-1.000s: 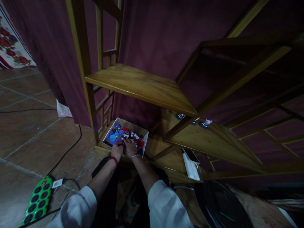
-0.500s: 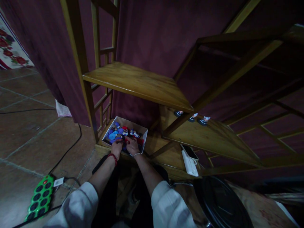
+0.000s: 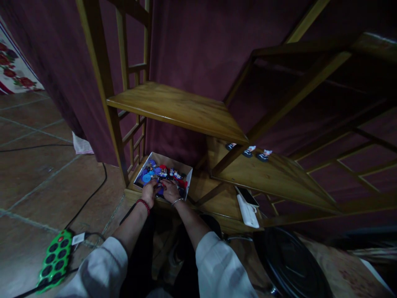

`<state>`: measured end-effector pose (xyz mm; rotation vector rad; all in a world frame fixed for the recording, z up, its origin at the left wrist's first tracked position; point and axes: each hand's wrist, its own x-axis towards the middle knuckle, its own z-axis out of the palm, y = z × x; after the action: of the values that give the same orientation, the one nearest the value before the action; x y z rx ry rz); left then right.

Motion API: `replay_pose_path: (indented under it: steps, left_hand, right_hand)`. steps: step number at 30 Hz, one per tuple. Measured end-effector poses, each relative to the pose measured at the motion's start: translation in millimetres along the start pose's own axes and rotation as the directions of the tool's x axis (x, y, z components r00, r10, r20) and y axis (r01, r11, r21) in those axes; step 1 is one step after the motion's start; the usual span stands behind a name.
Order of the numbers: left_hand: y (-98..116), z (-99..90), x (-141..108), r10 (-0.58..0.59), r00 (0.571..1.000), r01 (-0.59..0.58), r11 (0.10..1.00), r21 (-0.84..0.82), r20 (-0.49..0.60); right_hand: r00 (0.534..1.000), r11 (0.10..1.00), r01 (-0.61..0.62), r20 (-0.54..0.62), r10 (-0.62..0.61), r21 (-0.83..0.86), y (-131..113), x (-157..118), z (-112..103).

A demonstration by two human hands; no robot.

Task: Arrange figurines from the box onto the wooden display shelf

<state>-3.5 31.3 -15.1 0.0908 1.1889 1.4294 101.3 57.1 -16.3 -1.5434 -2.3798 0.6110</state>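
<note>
A shallow white box (image 3: pixel 190 176) rests on the lowest wooden shelf, holding several small blue, red and white figurines (image 3: pixel 163 170) and a round blue piece (image 3: pixel 146 178). Over the box's near edge, my left hand (image 3: pixel 150 193) reaches in with its fingers bent round something too small to name. Close beside it on the right, my right hand (image 3: pixel 170 191) has its fingers curled down among the pieces at a small dark and red item. The fingertips of both hands nearly meet, and what lies between them is unclear.
Three small figurines (image 3: pixel 248 151) stand on the middle shelf (image 3: pixel 279 180). A phone (image 3: pixel 247 196) lies by a white object (image 3: pixel 247 213) on the right. A black round-topped stool (image 3: pixel 291 265) is at lower right. A green power strip (image 3: pixel 55 258) with cables lies on the floor.
My hands have shifted slightly within the box, and the fingers of my left hand are spread a little more. The camera view has moved slightly.
</note>
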Motion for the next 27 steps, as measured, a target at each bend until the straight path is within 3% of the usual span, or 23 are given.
replay_pose_path:
  steps: [12,27]
  left_hand:
    - [-1,1.7,6,-0.016,0.999,0.015,0.999,-0.033,-0.05]
    - [1,0.2,-1,-0.01,0.999,0.01,1.0,0.005,-0.041]
  right_hand:
    - [0.989,0.989,0.042,0.145,-0.021,-0.142,-6,18,2]
    - [0.994,0.995,-0.08,-0.069,0.084,0.057,2,20,2]
